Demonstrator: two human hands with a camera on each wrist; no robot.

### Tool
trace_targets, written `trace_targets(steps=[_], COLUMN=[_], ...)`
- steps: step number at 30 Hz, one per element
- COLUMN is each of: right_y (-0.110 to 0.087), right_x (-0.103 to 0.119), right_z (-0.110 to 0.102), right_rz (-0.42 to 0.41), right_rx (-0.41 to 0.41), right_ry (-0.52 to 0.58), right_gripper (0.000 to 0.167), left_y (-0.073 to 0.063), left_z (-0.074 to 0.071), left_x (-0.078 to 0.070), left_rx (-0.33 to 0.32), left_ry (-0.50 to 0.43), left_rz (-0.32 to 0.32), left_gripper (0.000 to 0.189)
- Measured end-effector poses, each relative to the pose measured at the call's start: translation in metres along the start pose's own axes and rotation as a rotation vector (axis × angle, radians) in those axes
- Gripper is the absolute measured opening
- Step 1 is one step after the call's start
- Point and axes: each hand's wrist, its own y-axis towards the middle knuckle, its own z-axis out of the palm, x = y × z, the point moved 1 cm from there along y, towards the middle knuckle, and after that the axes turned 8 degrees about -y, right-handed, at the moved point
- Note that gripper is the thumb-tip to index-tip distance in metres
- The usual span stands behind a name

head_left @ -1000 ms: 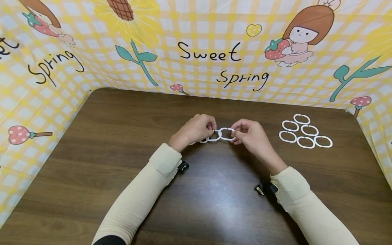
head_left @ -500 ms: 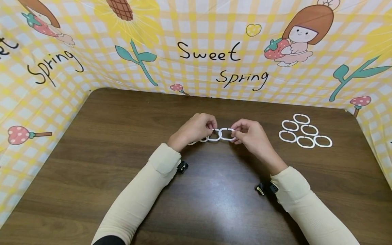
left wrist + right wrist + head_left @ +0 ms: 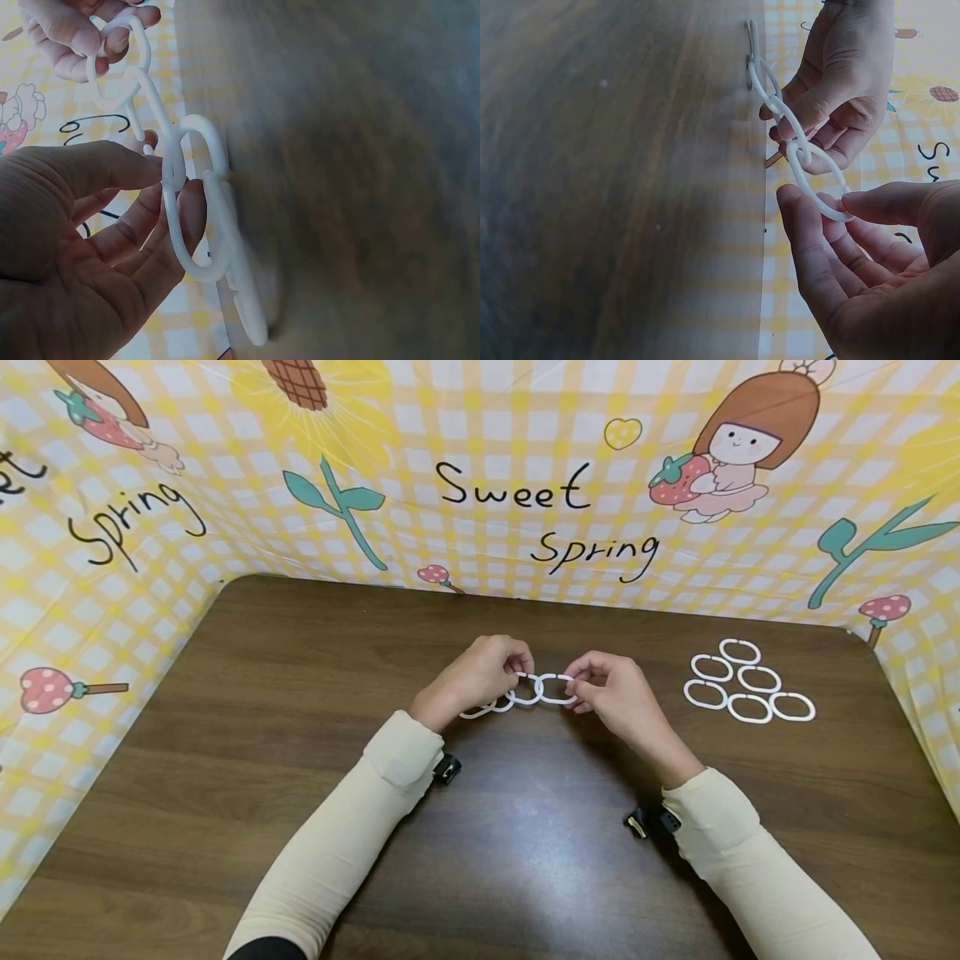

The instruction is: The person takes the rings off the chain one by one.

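Observation:
White oval plastic links are hooked into a short chain between the two hands. My left hand [image 3: 480, 672] pinches one chain link [image 3: 527, 702] between thumb and fingers. The end link [image 3: 555, 676], joined to that one, is pinched at its right side by my right hand [image 3: 611, 689]. In the left wrist view, a lower link [image 3: 174, 232] hangs past the left fingers, with more of the chain below it. The right wrist view shows the end link [image 3: 804, 184] tilted between the right thumb and fingertips. The left hand partly hides the chain's upper edge in the head view.
Several loose white links [image 3: 750, 709] lie in a triangular group on the right of the brown wooden table [image 3: 300, 635]. A yellow checked cloth [image 3: 487, 435] with printed pictures stands behind and beside the table. A small black camera [image 3: 447, 769] sits at the left wrist.
The left hand has shifted very slightly up and right, and more of the chain's left end shows below it. The right hand keeps its hold on the end link, nearly still.

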Motion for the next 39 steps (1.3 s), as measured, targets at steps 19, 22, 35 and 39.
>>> trace_targets(steps=[19,22,35,39], right_y=[0.0027,0.0031,0.0054,0.0061], right_x=[0.002,0.002,0.0009,0.0013], right_z=[0.0012,0.0011,0.002,0.0025], right_rz=[-0.032,-0.036,-0.045,-0.047], right_rx=[-0.012,-0.012,-0.013,-0.011], right_ry=[-0.002,-0.007,-0.028,-0.034], right_gripper=[0.014,0.013,0.012,0.013], left_y=[0.0007,0.0002,0.0016,0.0021], left_z=[-0.0007,-0.0007,0.0008,0.001], left_x=[0.0,0.0001,-0.0008,-0.0013], left_rx=[-0.033,-0.032,-0.023,-0.025], left_ry=[-0.024,-0.027,-0.032,-0.042], left_rz=[-0.018,-0.009,0.024,0.025], left_gripper=[0.014,0.015,0.022,0.024])
